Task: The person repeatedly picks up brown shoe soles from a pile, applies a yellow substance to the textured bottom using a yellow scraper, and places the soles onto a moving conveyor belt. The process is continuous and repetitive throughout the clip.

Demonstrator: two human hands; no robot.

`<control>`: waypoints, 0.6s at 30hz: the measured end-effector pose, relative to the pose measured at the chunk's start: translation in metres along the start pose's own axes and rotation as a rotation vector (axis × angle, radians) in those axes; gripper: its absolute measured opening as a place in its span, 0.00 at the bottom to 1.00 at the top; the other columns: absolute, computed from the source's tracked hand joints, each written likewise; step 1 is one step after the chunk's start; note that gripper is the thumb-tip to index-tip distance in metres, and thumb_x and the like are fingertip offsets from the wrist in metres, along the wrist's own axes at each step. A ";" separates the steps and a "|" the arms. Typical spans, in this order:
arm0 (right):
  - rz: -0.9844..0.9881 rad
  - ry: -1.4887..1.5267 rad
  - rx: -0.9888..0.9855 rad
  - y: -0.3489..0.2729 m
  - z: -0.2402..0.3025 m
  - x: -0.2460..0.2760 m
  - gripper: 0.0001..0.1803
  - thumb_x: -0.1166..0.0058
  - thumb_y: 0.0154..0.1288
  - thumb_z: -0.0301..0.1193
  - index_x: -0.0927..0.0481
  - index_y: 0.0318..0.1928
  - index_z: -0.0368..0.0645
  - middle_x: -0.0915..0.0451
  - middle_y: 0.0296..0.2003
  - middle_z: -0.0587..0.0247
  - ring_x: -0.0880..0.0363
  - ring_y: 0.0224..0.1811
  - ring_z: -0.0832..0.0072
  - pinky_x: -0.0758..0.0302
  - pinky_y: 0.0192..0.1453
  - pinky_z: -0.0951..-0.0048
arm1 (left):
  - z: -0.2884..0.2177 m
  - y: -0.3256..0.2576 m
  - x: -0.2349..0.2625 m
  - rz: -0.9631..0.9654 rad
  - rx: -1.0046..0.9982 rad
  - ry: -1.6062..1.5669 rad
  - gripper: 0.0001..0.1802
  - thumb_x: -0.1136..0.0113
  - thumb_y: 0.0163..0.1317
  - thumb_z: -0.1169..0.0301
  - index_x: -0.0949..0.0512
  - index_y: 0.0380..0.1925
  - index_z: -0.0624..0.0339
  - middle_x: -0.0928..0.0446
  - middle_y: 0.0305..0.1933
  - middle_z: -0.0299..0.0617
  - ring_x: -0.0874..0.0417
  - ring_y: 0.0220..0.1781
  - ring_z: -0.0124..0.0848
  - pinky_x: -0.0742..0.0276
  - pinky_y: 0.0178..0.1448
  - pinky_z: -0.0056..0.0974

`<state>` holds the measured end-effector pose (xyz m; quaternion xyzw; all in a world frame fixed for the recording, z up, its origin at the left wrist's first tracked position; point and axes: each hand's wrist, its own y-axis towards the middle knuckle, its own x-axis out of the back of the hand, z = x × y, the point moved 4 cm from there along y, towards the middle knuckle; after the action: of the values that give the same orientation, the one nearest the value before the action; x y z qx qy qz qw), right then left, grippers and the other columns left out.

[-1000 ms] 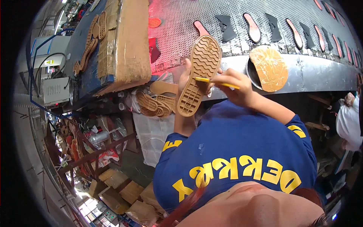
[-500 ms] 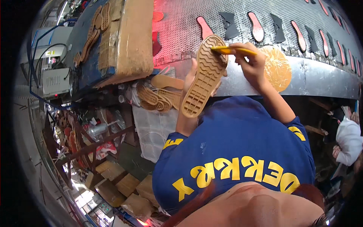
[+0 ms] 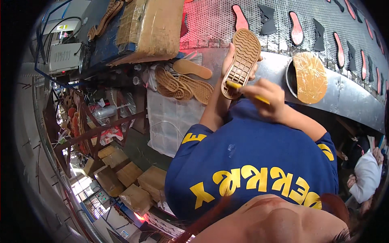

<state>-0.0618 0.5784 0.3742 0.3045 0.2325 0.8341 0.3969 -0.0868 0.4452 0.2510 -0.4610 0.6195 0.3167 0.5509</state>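
Left hand (image 3: 228, 60) gripping tan shoe outsole (image 3: 245, 46) from behind, thumb along its left edge, fingertips showing at right edge; tread side faces camera, wavy grooves at top end, grid at bottom end. Outsole held up in the air just off the conveyor's near metal edge, tilted, top end leaning right. Right hand (image 3: 269, 97) closed round a thin yellow-handled tool (image 3: 234, 84), slightly blurred; tool's left end is over the outsole's gridded end, contact unclear, working tip hard to make out. Beyond the hands, mesh conveyor belt (image 3: 214, 30) carries pink insoles (image 3: 296, 30) alternating with black cut pieces (image 3: 267, 20) in a row along its near edge. On the conveyor's near metal ledge (image 3: 340, 87), right of the hands, round container (image 3: 290, 79) partly covered by a tan disc (image 3: 311, 77), left side exposed. Left of the left forearm, more tan outsoles (image 3: 166, 82) heaped, overlapping, beside a smooth tan sole (image 3: 192, 69). Cardboard box (image 3: 158, 30) near the belt's left edge. Another person's white sleeve (image 3: 366, 176) far right.
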 end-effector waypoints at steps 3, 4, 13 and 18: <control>0.053 0.281 -0.417 -0.006 -0.054 0.002 0.16 0.42 0.51 0.15 0.18 0.41 0.41 0.19 0.33 0.57 0.19 0.32 0.69 0.24 0.36 0.74 | 0.000 0.002 0.008 -0.274 -0.163 0.184 0.48 0.72 0.62 0.29 0.35 0.60 0.63 0.24 0.47 0.62 0.22 0.22 0.40 0.24 0.21 0.40; -0.050 0.143 -0.344 -0.004 -0.075 0.009 0.14 0.42 0.52 0.16 0.18 0.42 0.40 0.19 0.33 0.58 0.20 0.30 0.74 0.25 0.35 0.76 | 0.003 0.000 0.010 -0.104 -0.082 0.106 0.47 0.72 0.63 0.30 0.36 0.61 0.62 0.23 0.45 0.61 0.20 0.23 0.41 0.21 0.22 0.41; -0.686 0.542 -0.580 -0.043 -0.112 0.067 0.10 0.43 0.64 0.23 0.21 0.46 0.35 0.21 0.33 0.64 0.27 0.28 0.83 0.29 0.30 0.80 | -0.081 0.057 -0.006 0.124 -0.196 0.166 0.44 0.72 0.65 0.34 0.43 0.66 0.60 0.26 0.53 0.62 0.16 0.35 0.50 0.15 0.31 0.52; -0.704 0.298 -0.811 -0.069 -0.099 0.094 0.12 0.44 0.66 0.27 0.21 0.48 0.35 0.21 0.35 0.65 0.28 0.30 0.84 0.32 0.33 0.82 | -0.284 0.159 0.024 0.064 -0.386 0.550 0.43 0.71 0.67 0.36 0.43 0.66 0.64 0.28 0.56 0.64 0.18 0.47 0.54 0.21 0.48 0.61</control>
<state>-0.1409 0.6792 0.2910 -0.0898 0.0339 0.7079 0.6997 -0.3432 0.2437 0.2642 -0.6053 0.6877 0.3090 0.2555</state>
